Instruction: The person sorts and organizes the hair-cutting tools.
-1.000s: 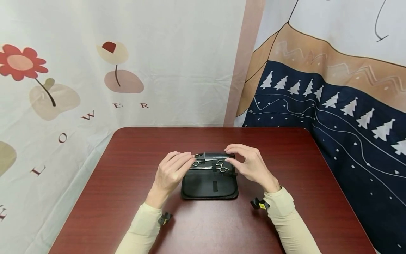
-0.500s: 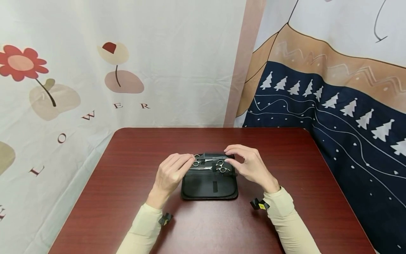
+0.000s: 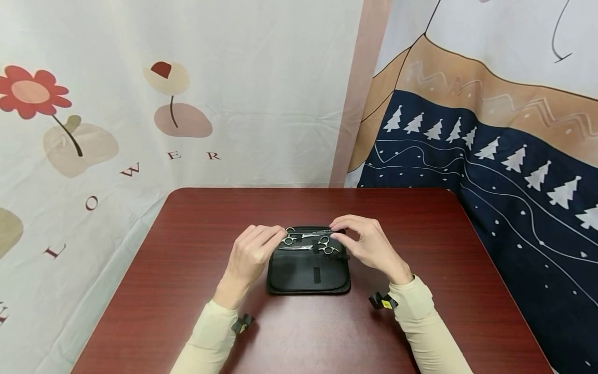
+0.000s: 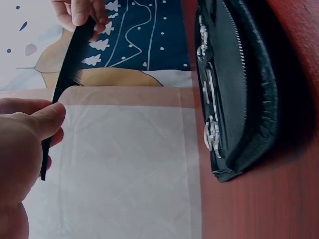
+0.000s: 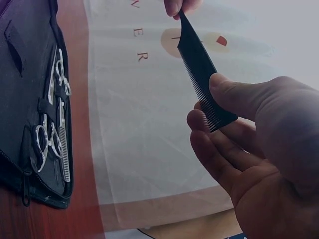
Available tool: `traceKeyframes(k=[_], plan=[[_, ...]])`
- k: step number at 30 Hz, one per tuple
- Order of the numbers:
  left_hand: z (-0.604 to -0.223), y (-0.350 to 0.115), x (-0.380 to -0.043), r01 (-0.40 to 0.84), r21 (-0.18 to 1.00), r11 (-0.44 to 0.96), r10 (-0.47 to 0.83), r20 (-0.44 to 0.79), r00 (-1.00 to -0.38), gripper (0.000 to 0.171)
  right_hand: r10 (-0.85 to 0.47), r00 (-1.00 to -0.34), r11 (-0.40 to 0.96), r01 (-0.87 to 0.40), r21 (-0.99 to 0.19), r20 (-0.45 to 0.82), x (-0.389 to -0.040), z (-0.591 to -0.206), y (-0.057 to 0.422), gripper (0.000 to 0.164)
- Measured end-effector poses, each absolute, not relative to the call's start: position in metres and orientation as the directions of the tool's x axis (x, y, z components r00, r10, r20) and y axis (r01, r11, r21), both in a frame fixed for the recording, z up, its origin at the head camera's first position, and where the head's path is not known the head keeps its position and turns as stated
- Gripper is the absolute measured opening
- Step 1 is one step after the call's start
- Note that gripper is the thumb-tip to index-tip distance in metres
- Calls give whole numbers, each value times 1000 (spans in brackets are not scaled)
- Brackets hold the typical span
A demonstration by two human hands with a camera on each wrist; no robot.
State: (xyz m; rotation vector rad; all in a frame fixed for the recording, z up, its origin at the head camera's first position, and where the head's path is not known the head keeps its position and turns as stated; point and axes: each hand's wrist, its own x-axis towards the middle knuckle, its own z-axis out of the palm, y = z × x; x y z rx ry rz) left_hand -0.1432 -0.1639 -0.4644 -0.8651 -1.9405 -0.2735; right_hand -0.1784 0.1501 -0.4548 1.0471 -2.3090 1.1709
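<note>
A black comb [image 5: 199, 64] with a slim plain handle is held up between both hands, above the far part of a black zip case [image 3: 294, 275]. The left hand [image 3: 249, 254] pinches the handle end between thumb and fingers. At the toothed end, the right hand [image 3: 371, 246] grips the comb, thumb on one face and fingers behind, as the right wrist view shows. Two pairs of silver scissors lie in the open case: one pair [image 5: 47, 144] is strapped in, and thinning scissors [image 5: 63, 144] with a toothed blade lie beside it.
The case rests on a dark red wooden table [image 3: 210, 218]. A zip [image 4: 235, 37] runs along its edge, with a puller [image 5: 26, 191] hanging at a corner. Behind the table hang printed curtains, a white one [image 3: 271, 104] and a navy one [image 3: 420, 156].
The comb has turned in the hands, so its broad side shows less in the head view. The right hand has dropped very slightly. The case and scissors have stayed in place.
</note>
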Motion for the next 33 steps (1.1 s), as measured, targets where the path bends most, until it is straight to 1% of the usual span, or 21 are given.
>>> traceKeyframes(k=[4,8,12,16,20,23,29,33], plan=[[-461,-165,-141,668,-144,730,466,820,-331,22,-457,-679,398,-734,-551,575,-178,-454,150,23],[-458,-165,-138,667,-128,734,474,800,-368,23,-470,-678,395,-734,-552,565,-177,-454,150,22],[-458,-166,-137,665,-107,739,471,788,-396,19,-494,-668,389,-742,-546,556,-177,-454,152,25],[-459,-168,-137,674,-80,734,462,787,-409,17,-507,-676,412,-735,-538,535,-176,-454,154,39],[-461,-170,-138,683,-53,728,455,783,-424,20,-510,-687,434,-725,-534,518,-175,-453,156,56],[-462,-171,-138,694,-29,720,454,776,-438,20,-511,-688,442,-724,-529,515,-174,-452,159,66],[-462,-176,-138,742,57,668,454,759,-467,19,-529,-721,475,-688,-548,447,-171,-449,169,79],[-463,-179,-139,748,106,655,457,733,-504,20,-538,-744,513,-662,-546,396,-169,-452,178,81]])
